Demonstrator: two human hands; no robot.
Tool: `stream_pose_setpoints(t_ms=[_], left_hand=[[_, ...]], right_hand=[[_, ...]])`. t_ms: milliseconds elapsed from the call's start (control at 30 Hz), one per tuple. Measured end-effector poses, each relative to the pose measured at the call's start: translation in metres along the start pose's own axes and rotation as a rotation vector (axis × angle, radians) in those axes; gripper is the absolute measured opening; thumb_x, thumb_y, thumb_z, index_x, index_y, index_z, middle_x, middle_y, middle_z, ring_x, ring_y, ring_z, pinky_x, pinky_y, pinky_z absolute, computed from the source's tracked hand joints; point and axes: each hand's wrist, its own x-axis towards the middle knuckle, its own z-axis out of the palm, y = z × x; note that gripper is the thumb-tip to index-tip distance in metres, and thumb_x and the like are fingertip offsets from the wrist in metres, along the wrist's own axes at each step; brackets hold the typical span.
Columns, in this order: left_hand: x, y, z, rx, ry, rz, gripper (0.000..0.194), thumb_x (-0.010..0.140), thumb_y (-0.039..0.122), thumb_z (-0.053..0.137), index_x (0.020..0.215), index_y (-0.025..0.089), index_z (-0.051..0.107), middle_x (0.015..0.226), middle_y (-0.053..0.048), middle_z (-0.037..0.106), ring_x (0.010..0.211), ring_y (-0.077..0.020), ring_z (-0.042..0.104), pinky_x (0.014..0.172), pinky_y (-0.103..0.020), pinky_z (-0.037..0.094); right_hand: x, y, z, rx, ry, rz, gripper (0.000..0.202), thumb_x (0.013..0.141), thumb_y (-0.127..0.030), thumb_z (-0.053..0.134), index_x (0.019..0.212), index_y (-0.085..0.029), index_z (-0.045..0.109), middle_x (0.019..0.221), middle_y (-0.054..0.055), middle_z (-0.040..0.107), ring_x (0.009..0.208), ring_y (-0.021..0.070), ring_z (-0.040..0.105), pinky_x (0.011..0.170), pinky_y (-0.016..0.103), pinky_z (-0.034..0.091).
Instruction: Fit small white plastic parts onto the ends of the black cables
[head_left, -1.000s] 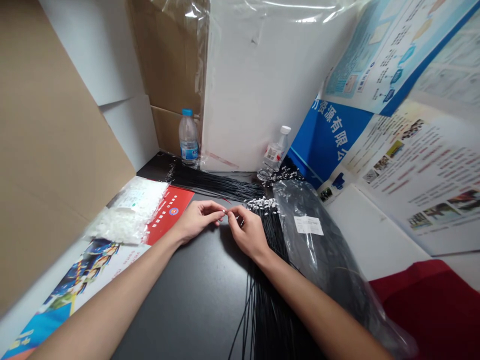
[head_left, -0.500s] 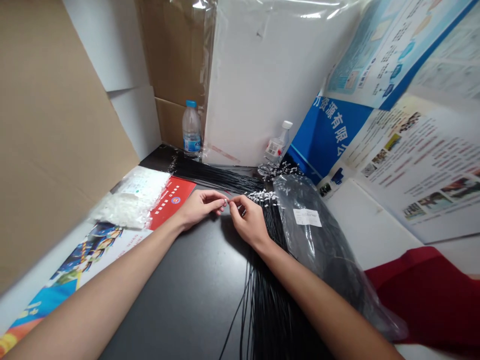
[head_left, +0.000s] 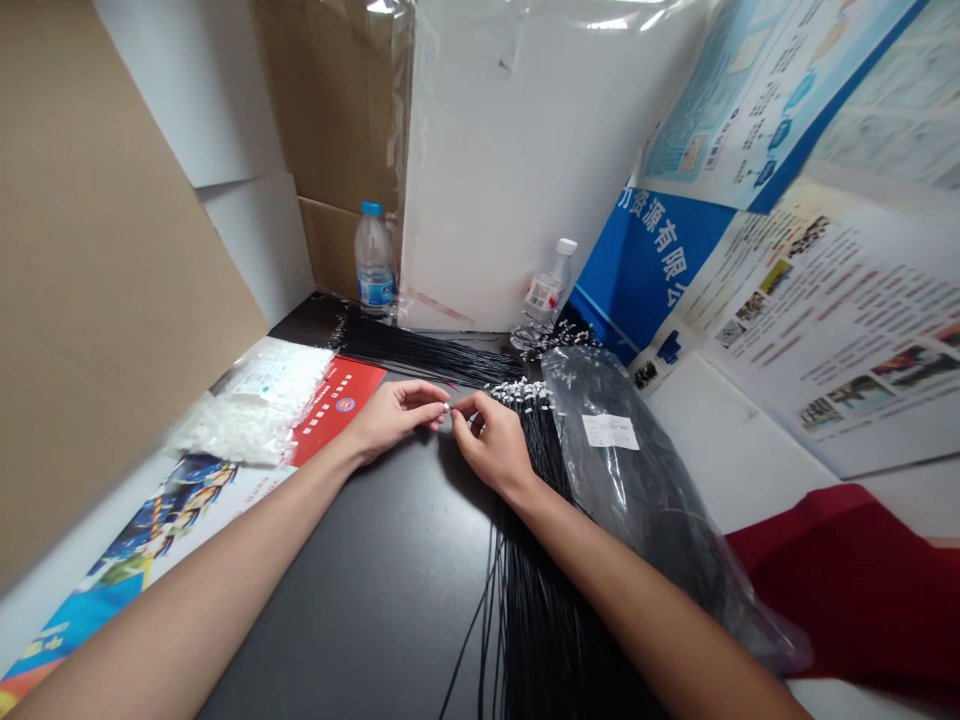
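Observation:
My left hand [head_left: 391, 422] pinches a small white plastic connector [head_left: 447, 407] between thumb and forefinger. Fingertips of my right hand [head_left: 493, 440] meet it from the other side, closed in a pinch; whatever lies between them is too small to make out. Just behind the fingers a thin reddish wire [head_left: 448, 384] shows in part. Beside and under my right forearm lies a thick bundle of black wires [head_left: 536, 600], its far ends tipped with white connectors [head_left: 525, 393].
A clear bag of white parts [head_left: 251, 400] lies on a red booklet [head_left: 341, 402] at left. Clear plastic covers more black wires [head_left: 622, 490] at right. More wires [head_left: 427, 348] and two bottles, blue-capped [head_left: 374, 262] and white-capped [head_left: 551, 285], stand along the back panels [head_left: 517, 180].
The view has shifted slightly, so the scene sits a little further left. Both hands stay together in the same pinch, with the white connector now showing more plainly between the fingertips.

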Motion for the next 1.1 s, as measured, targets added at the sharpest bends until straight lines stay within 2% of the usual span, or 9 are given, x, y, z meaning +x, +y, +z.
stream_pose_setpoints(t_ms=[200, 367, 633, 833, 1100], left_hand=[[-0.0002, 0.0005, 0.0025, -0.029, -0.007, -0.023, 0.032, 0.066, 0.037, 0.081, 0.085, 0.014, 0.068, 0.063, -0.002, 0.069, 0.054, -0.0134, 0.062, 0.058, -0.029, 0.053], [-0.0003, 0.0007, 0.0029, -0.039, -0.022, -0.036, 0.031, 0.066, 0.036, 0.082, 0.084, 0.013, 0.069, 0.065, -0.004, 0.071, 0.057, -0.0149, 0.064, 0.062, -0.031, 0.055], [0.0005, -0.0028, 0.0010, -0.051, -0.030, -0.045, 0.028, 0.066, 0.029, 0.081, 0.087, 0.013, 0.071, 0.077, -0.004, 0.073, 0.064, -0.0130, 0.065, 0.072, -0.030, 0.054], [0.0005, -0.0025, 0.0024, -0.096, 0.010, -0.023, 0.032, 0.063, 0.027, 0.083, 0.087, 0.015, 0.067, 0.080, -0.002, 0.071, 0.068, -0.0133, 0.065, 0.070, -0.030, 0.054], [-0.0004, -0.0005, 0.0028, -0.077, -0.021, -0.003, 0.029, 0.064, 0.032, 0.083, 0.082, 0.013, 0.070, 0.072, -0.002, 0.069, 0.064, -0.0130, 0.062, 0.064, -0.028, 0.053]], right_hand=[[-0.0016, 0.0003, 0.0005, -0.112, 0.003, -0.009, 0.012, 0.085, -0.027, 0.056, 0.077, -0.021, 0.063, 0.076, 0.000, 0.068, 0.063, 0.0133, 0.058, 0.062, 0.025, 0.040], [-0.0030, 0.0012, 0.0018, -0.131, 0.006, -0.015, 0.012, 0.086, -0.028, 0.056, 0.079, -0.022, 0.063, 0.078, 0.000, 0.069, 0.063, 0.0128, 0.059, 0.060, 0.024, 0.039], [-0.0017, -0.0008, -0.0006, -0.105, 0.006, -0.029, 0.010, 0.085, -0.026, 0.056, 0.080, -0.022, 0.064, 0.081, 0.001, 0.070, 0.064, 0.0133, 0.059, 0.061, 0.024, 0.040], [-0.0006, -0.0025, -0.0013, -0.047, 0.000, 0.002, 0.018, 0.091, -0.028, 0.050, 0.083, -0.021, 0.064, 0.082, 0.001, 0.070, 0.065, 0.0134, 0.059, 0.063, 0.024, 0.041], [0.0018, -0.0032, -0.0019, 0.040, -0.001, 0.004, 0.025, 0.092, -0.029, 0.046, 0.076, -0.019, 0.062, 0.072, 0.001, 0.066, 0.064, 0.0138, 0.056, 0.062, 0.025, 0.040]])
